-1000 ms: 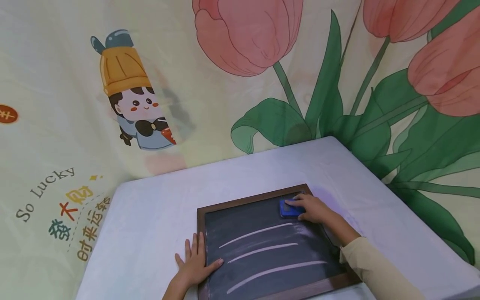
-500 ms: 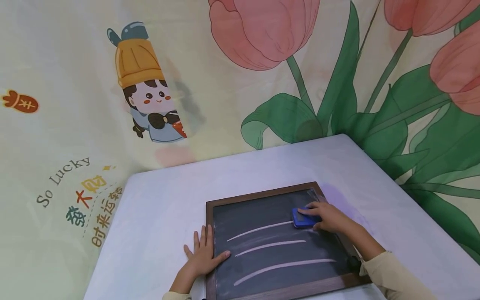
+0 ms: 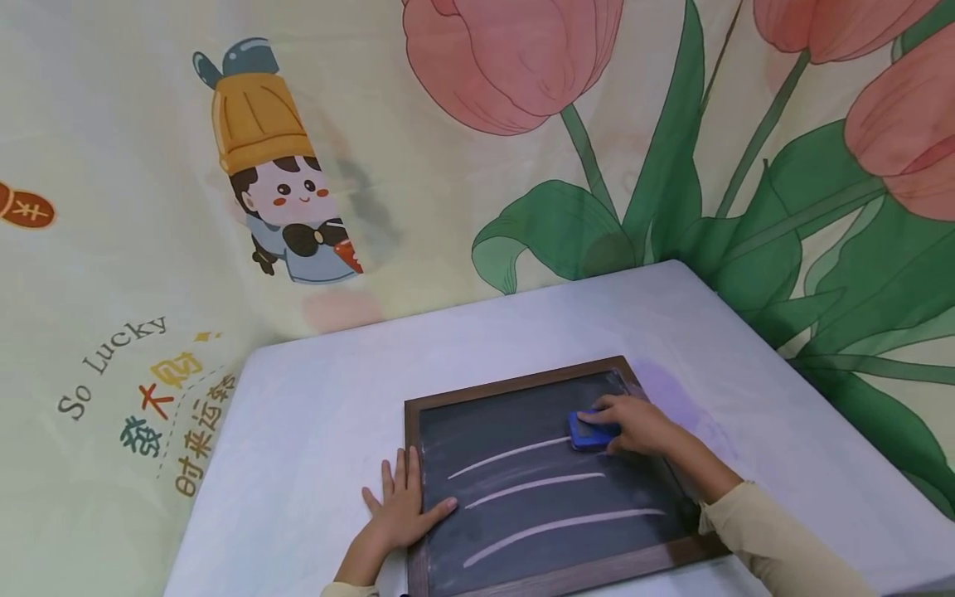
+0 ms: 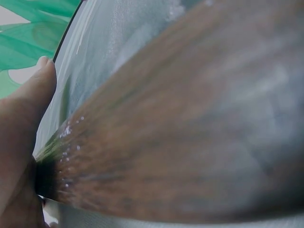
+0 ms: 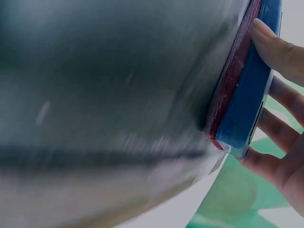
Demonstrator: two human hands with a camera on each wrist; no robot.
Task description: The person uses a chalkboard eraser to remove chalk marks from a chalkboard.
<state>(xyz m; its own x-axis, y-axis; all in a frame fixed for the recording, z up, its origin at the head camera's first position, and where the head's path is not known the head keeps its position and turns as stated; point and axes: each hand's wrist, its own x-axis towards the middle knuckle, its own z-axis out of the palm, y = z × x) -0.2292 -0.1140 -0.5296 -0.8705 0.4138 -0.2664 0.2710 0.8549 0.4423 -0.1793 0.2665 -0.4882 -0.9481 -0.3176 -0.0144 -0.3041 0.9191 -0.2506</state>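
A framed chalkboard (image 3: 522,531) lies on the table, with several curved chalk lines (image 3: 559,522) across its dark surface. In my right hand (image 3: 640,424) is a blue chalkboard eraser (image 3: 585,433), pressed on the board at the right end of the topmost line. The right wrist view shows the thumb on one side of the eraser (image 5: 247,95) and the fingers on the other, its dark red felt against the board. My left hand (image 3: 399,518) rests spread over the left side of the wooden frame (image 4: 156,133), its thumb reaching onto the writing surface.
The table (image 3: 313,414) has a white cover with a purple smudge (image 3: 671,398) beyond the board's right edge. Behind it hangs a cloth backdrop (image 3: 418,215) printed with tulips and a cartoon figure.
My right hand has brought the eraser down from near the board's top right corner onto the end of the top line, then slightly left. The left hand stays on the frame; the head view shifted.
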